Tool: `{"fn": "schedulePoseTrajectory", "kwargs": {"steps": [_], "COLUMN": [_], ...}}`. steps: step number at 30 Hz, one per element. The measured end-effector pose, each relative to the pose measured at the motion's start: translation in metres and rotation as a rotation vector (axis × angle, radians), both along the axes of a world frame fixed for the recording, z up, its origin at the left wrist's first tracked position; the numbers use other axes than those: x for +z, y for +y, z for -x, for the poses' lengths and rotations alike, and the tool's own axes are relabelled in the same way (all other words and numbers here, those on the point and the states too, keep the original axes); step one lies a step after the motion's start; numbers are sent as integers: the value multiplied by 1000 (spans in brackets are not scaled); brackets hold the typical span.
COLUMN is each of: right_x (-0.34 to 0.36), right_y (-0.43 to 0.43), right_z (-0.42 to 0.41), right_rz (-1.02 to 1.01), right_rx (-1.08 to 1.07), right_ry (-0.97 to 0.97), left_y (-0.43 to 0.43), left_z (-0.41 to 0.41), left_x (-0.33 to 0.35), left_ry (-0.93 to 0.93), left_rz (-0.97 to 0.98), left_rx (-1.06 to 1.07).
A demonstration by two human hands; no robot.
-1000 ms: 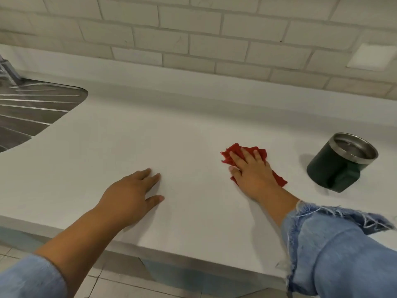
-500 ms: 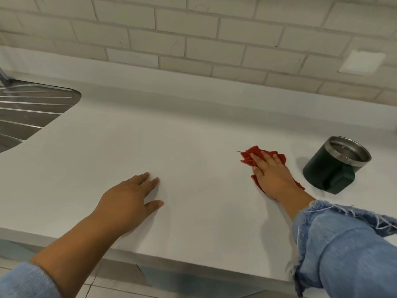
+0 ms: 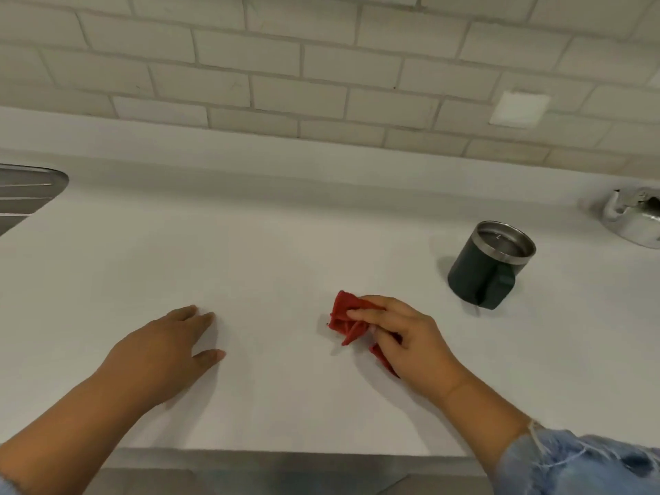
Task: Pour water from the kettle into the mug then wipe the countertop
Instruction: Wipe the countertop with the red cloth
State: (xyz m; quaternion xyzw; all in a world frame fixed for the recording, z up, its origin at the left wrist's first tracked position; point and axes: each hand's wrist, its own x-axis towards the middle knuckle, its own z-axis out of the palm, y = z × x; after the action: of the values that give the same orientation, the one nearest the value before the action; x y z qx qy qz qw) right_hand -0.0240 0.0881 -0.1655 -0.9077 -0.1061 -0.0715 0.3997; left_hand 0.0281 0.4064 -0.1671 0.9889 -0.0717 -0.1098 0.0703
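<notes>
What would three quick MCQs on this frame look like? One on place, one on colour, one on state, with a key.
1. Where does the mug stand relative to the right hand?
A. Farther back and to the right
B. Between the two hands
C. In the sink

2. What colour is the cloth?
A. Blue
B. Red
C. White

3. How is the left hand?
A. Gripping the kettle
B. Lifting the mug
C. Flat and open on the countertop

Key: 1 A, the mug sits beyond the hand toward the kettle; 2 B, the bunched fabric under the fingers is red; 3 C, palm down, holding nothing.
</notes>
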Motion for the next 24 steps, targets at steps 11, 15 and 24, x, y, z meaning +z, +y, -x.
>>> {"fn": "schedulePoseTrajectory", "kwargs": {"steps": [11, 15, 24], "right_x": [79, 50, -39], "right_y": [-213, -305, -410], "right_z": [30, 6, -77], "right_rz": [-327, -415, 537], "right_rx": [-627, -838, -977], "right_ry": [-474, -276, 491], "left_y": [-126, -161, -212], "left_z": [-15, -23, -54], "left_x": [20, 21, 8], "left_ry": [-61, -46, -5], "left_rz": [205, 201, 179], "left_rx": [-40, -43, 31]}}
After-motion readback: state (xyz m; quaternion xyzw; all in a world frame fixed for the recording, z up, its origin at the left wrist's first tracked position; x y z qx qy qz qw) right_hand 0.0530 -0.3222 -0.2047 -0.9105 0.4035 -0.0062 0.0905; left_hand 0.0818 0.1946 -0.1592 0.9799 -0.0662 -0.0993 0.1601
